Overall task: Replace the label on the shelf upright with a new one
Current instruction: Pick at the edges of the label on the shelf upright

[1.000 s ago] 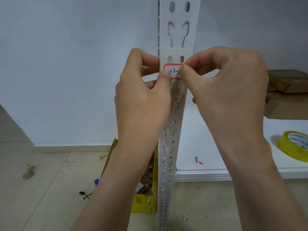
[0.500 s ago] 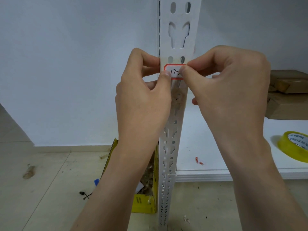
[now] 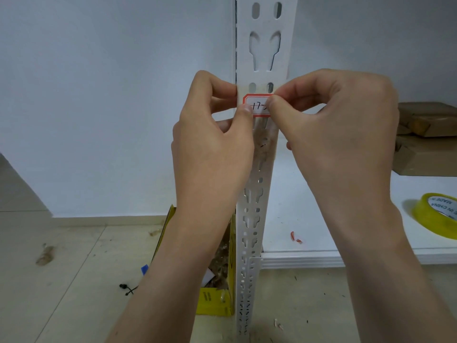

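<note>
A white slotted shelf upright [image 3: 264, 45] runs down the middle of the head view. A white label with a red border and handwritten "17-" [image 3: 257, 105] lies flat against its front face. My left hand [image 3: 212, 149] has its thumb on the label's lower left corner, fingers curled round the upright's left edge. My right hand [image 3: 338, 134] pinches the label's right end between thumb and forefinger, hiding that end. Just below the label the upright shows brownish paper and glue residue [image 3: 264, 142].
A white shelf board [image 3: 321, 256] extends right from the upright, holding a roll of yellow tape [image 3: 436, 215], a small red scrap [image 3: 295, 237] and brown cardboard boxes [image 3: 427, 139]. A yellow box with scraps [image 3: 217, 303] stands on the floor left of the upright.
Both hands stay on the label in nearly the same place; my right thumb has crept slightly left over the label. The view has shifted a little.
</note>
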Available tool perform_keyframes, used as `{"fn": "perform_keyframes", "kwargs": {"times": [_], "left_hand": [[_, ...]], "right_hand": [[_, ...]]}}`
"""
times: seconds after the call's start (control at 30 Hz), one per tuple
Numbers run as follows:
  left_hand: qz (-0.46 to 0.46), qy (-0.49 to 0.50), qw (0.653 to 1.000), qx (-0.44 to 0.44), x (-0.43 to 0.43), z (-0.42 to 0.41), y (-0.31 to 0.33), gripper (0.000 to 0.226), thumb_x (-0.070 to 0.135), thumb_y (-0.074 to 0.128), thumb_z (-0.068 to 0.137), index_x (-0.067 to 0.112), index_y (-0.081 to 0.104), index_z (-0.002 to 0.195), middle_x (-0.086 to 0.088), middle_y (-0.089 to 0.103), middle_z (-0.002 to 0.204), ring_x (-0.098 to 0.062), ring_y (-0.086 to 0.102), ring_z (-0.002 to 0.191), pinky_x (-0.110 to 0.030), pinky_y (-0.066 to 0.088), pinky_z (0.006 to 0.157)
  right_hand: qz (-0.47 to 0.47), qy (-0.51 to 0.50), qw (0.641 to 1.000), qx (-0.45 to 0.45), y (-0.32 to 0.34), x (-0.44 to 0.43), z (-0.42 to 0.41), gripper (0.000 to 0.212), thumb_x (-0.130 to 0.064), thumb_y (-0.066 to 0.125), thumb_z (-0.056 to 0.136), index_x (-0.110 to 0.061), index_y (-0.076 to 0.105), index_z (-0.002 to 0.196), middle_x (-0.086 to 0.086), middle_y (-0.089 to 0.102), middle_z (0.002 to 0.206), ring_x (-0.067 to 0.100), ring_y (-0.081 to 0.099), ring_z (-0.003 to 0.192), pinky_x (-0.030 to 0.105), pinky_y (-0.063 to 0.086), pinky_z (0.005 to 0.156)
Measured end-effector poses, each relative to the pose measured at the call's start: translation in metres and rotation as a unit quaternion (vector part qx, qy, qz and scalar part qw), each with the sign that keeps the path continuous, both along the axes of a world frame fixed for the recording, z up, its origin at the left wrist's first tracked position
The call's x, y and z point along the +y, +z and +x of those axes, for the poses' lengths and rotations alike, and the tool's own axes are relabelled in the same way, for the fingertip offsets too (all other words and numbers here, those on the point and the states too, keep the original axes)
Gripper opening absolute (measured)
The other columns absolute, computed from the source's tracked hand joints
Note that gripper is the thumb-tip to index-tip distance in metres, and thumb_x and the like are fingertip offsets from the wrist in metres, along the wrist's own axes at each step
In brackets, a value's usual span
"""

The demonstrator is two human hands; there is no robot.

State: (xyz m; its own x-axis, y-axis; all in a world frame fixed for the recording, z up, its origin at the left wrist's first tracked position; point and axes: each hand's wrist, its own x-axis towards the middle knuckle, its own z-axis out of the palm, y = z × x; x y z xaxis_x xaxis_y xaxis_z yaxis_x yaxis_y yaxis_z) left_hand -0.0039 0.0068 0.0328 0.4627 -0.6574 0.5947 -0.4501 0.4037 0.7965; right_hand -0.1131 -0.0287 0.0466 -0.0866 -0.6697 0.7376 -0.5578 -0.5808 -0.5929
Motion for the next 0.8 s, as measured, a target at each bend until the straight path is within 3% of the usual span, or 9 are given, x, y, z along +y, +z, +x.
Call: {"fn": "perform_keyframes", "kwargs": {"times": [0.3,0.47,0.8], "left_hand": [[0.005,0.000,1.000,0.001,0.0001,0.0000,0.0005,0.018,0.025,0.068,0.100,0.030,0.052,0.095,0.014,0.074,0.107,0.002,0.074,0.085,-0.031,0.064,0.078],[0.010,0.000,1.000,0.000,0.0002,0.0001,0.0005,0.019,0.024,0.068,0.100,0.031,0.051,0.095,0.014,0.074,0.109,0.000,0.075,0.087,-0.028,0.065,0.078],[0.003,-0.002,1.000,0.003,-0.0003,0.0001,-0.0007,0.017,0.023,0.068,0.099,0.029,0.053,0.095,0.012,0.075,0.107,0.000,0.075,0.085,-0.029,0.064,0.076]], "right_hand": [[-0.001,0.012,1.000,0.008,0.0001,-0.0001,-0.0037,0.006,-0.040,0.072,0.088,-0.039,0.073,0.082,-0.021,0.070,0.075,0.005,0.069,0.065,0.039,0.062,0.068],[-0.010,0.010,1.000,-0.007,-0.0010,0.0001,-0.0048,0.008,-0.039,0.074,0.086,-0.041,0.073,0.079,-0.022,0.072,0.078,0.015,0.071,0.070,0.046,0.061,0.069],[0.018,-0.002,1.000,-0.016,0.0008,0.0014,-0.0024,0.006,-0.044,0.072,0.083,-0.041,0.075,0.078,-0.017,0.072,0.075,0.020,0.071,0.074,0.045,0.061,0.070]]}}
